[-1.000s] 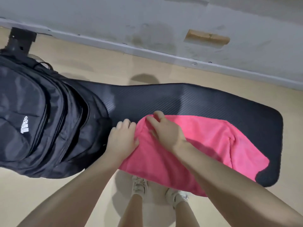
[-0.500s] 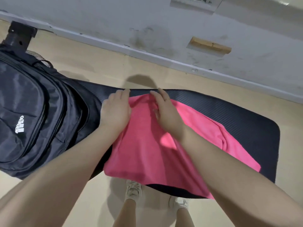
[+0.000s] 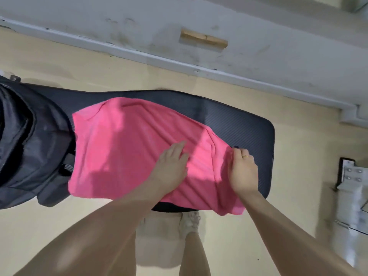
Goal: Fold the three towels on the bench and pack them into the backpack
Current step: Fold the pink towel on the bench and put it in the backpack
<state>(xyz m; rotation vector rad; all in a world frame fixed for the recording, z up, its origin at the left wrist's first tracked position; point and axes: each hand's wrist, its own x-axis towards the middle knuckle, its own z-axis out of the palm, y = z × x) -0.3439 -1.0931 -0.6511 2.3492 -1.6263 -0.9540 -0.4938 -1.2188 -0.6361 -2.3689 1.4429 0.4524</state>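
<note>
A pink towel (image 3: 123,148) lies spread over the black padded bench (image 3: 245,124), its near edge hanging off the front. My left hand (image 3: 171,168) rests flat on the towel's middle with straight fingers. My right hand (image 3: 242,170) is at the towel's right end, its fingers curled over the cloth's edge there. The black backpack (image 3: 25,148) lies on the bench's left end, touching the towel's left edge. Only this one towel is in view.
A grey wall (image 3: 258,46) with a skirting runs behind the bench. A metal bracket and pale plastic (image 3: 352,186) lie on the floor at the right. My legs and a shoe (image 3: 189,222) stand close against the bench's front.
Both hands have moved from the towel's left far corner to its right part. The towel now lies spread wider over the bench. The view has shifted right.
</note>
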